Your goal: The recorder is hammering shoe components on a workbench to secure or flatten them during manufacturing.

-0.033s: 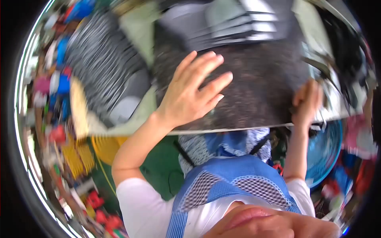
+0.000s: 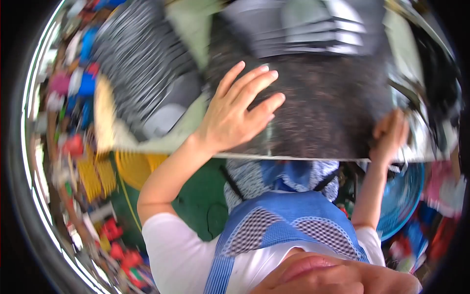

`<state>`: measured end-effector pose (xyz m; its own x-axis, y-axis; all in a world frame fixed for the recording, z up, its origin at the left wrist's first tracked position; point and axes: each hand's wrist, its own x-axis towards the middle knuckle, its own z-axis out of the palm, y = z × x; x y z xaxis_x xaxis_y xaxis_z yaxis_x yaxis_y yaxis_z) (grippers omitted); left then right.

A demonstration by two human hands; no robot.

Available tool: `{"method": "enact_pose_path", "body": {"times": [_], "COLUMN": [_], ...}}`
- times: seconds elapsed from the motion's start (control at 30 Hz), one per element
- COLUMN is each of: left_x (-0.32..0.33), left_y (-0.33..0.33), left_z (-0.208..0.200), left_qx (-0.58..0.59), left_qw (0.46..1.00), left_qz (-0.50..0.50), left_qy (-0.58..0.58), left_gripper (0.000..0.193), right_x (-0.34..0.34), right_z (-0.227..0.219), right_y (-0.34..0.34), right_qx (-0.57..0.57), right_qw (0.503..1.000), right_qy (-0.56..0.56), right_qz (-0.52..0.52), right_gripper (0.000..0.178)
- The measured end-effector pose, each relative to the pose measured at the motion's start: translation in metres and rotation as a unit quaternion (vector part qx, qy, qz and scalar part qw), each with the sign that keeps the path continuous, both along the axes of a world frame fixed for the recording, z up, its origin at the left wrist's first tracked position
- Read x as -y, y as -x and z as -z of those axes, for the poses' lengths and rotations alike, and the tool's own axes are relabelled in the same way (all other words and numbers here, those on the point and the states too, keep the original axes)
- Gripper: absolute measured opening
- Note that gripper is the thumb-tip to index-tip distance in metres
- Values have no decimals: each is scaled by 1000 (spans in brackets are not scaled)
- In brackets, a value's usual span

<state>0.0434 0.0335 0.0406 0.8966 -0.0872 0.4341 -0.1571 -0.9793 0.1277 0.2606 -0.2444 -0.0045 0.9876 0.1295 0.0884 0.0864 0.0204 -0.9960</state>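
My left hand [image 2: 240, 108] is open, palm down with fingers spread, over the left part of a dark speckled mat [image 2: 318, 103]. Whether it touches the mat, I cannot tell. At the mat's right edge my right hand [image 2: 390, 133] is closed with curled fingers; anything inside it is hidden. Beyond both hands, overlapping flat grey pieces with rounded, shiny ends [image 2: 318, 27] lie in a fanned row on the mat. Left of the mat lies a long stack of overlapping dark grey pieces [image 2: 147, 63], blurred by motion.
Dark, shiny material [image 2: 438, 73] heaps at the table's right side. Below the table edge [image 2: 293, 158] stand a blue basket [image 2: 404, 201] on the right and a yellow round container [image 2: 134, 169] on the left. Coloured clutter lines the left side, beside a green floor [image 2: 191, 196].
The table and its contents have shifted rightward in the picture. My left hand now lies closer to the mat's left edge, still spread; my right hand stays closed at the right edge.
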Motion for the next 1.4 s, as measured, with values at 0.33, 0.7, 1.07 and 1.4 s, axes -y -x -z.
{"method": "enact_pose_path", "body": {"times": [0.33,0.7,1.07,1.4], "left_x": [-53,3,41,51], "left_y": [158,84,-90,-88], "left_z": [2,-79,13,20], "left_qx": [-80,-357,-213,-146], "left_qw": [907,825,934,923], "left_qz": [-414,26,51,26], "left_qy": [0,438,283,354], "left_gripper": [46,74,20,20], "right_x": [2,-6,32,2], "right_z": [5,-5,-69,-69], "right_y": [-18,-5,31,-3], "right_qx": [-42,-8,72,137], "right_qw": [995,998,941,845], "right_qy": [-42,32,215,304], "right_qz": [-76,-50,-253,-419], "right_gripper": [14,23,14,17]}}
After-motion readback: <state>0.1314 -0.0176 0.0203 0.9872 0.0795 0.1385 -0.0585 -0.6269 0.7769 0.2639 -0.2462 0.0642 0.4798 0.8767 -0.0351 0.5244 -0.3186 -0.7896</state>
